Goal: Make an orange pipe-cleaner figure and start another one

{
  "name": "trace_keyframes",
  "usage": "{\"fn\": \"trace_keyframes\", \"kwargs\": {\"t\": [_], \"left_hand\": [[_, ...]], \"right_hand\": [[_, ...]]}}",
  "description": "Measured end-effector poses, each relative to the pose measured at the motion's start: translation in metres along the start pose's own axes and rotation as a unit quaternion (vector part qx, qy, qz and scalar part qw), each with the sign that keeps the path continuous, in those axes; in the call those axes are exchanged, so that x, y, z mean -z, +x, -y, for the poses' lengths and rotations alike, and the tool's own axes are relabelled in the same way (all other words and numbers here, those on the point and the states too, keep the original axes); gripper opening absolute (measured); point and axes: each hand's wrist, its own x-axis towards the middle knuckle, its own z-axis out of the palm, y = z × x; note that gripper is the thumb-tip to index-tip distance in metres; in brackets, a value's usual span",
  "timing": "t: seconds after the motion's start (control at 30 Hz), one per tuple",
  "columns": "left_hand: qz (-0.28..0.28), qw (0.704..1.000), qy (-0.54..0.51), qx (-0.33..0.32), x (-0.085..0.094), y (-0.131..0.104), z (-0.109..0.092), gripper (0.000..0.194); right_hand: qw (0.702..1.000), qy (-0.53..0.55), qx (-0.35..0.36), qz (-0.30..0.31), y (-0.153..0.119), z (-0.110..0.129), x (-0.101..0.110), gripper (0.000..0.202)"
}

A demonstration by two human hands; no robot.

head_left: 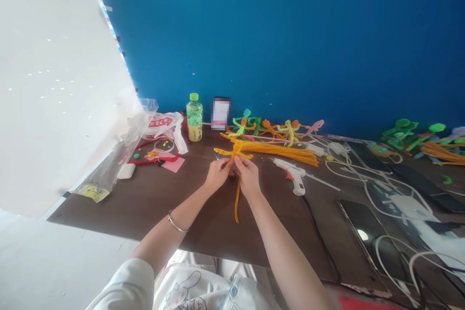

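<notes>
Clock set at the hands, 12 toward the blue wall (pixel 276 38). At 9, on the brown table (pixel 163 213): clear plastic bag (pixel 109 169) near the left edge, then white earbud case (pixel 126 171) beside it. At 10, red-and-white bag (pixel 163 123). Back at 9, pink paper (pixel 174 164) with red-handled tool (pixel 156 160) lying partly over it. At 11, bottle (pixel 194 118), green cap on, upright. Between 11 and 12, phone (pixel 221 114) leaning upright near the wall.

Center: left hand (pixel 219 174) has its grip pinched on the orange figure (pixel 237 147). Thin grey tip by those fingers, I can't tell what it belongs to. Figure stands above both hands, arms out to 9 and 3; orange strand (pixel 237 203) hangs at 6. Right hand (pixel 247 174) grip also pinched on it, low down, touching the left.

At 2: orange pipe cleaners (pixel 283 151) bundled flat, colored dolls (pixel 288 131) behind. At 3, glue gun (pixel 292 174) on its side. At 4, dark-screened device (pixel 366 237), white cables (pixel 366 179) beyond. Between 2 and 3, far out: green figures (pixel 399 133).
</notes>
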Motion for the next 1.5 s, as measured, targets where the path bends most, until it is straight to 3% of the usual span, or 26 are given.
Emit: {"fn": "trace_keyframes", "kwargs": {"t": [0.17, 0.27, 0.37, 0.53, 0.63, 0.73, 0.87, 0.93, 1.03, 1.13, 1.23, 1.3, 1.37, 1.5], "left_hand": [[0.000, 0.991, -0.130, 0.042, 0.001, 0.005, -0.001, 0.030], [-0.011, 0.980, -0.190, 0.059, 0.003, 0.007, -0.001, 0.029], [0.015, 0.956, -0.282, 0.085, 0.006, 0.008, -0.002, 0.024], [0.131, 0.880, -0.429, 0.156, 0.011, 0.007, -0.009, 0.012], [0.196, 0.800, -0.518, 0.230, 0.015, 0.006, -0.012, 0.013], [0.216, 0.731, -0.571, 0.305, 0.020, 0.004, -0.014, 0.016], [0.225, 0.701, -0.584, 0.341, 0.022, 0.001, -0.016, 0.020], [0.230, 0.714, -0.575, 0.326, 0.019, 0.001, -0.016, 0.017], [0.211, 0.783, -0.505, 0.297, 0.012, 0.003, -0.014, 0.020], [0.108, 0.891, -0.378, 0.226, 0.004, 0.003, -0.011, 0.019], [-0.026, 0.982, -0.161, 0.090, 0.001, 0.000, -0.009, 0.028], [-0.078, 0.997, 0.002, 0.002, 0.001, -0.003, -0.009, 0.030], [-0.097, 0.986, 0.125, -0.046, 0.003, -0.005, -0.008, 0.022], [-0.087, 0.973, 0.204, -0.055, 0.005, -0.002, -0.003, 0.021]], "right_hand": [[0.998, 0.027, -0.012, 0.063, 0.003, 0.000, 0.002, 0.030], [0.998, 0.012, -0.017, 0.059, 0.006, -0.003, 0.005, 0.035], [0.998, -0.033, -0.017, 0.044, 0.007, -0.005, 0.008, 0.038], [0.995, -0.044, -0.025, 0.083, 0.006, -0.002, 0.009, 0.030], [0.988, -0.021, -0.054, 0.144, 0.003, 0.003, 0.008, 0.029], [0.981, -0.015, -0.071, 0.179, 0.001, 0.005, 0.007, 0.032], [0.984, -0.011, -0.065, 0.168, -0.001, 0.006, 0.007, 0.029], [0.985, -0.002, -0.059, 0.161, -0.001, 0.006, 0.007, 0.026], [0.988, 0.001, -0.046, 0.148, 0.000, 0.005, 0.006, 0.029], [0.994, -0.017, -0.032, 0.102, 0.002, 0.003, 0.006, 0.032], [0.999, -0.036, -0.018, 0.031, 0.005, -0.002, 0.007, 0.037], [0.999, -0.049, -0.003, -0.002, 0.006, -0.005, 0.007, 0.040], [0.997, -0.076, 0.011, -0.023, 0.006, -0.006, 0.007, 0.042], [0.990, -0.127, 0.036, -0.054, 0.004, -0.006, 0.005, 0.043]]}}
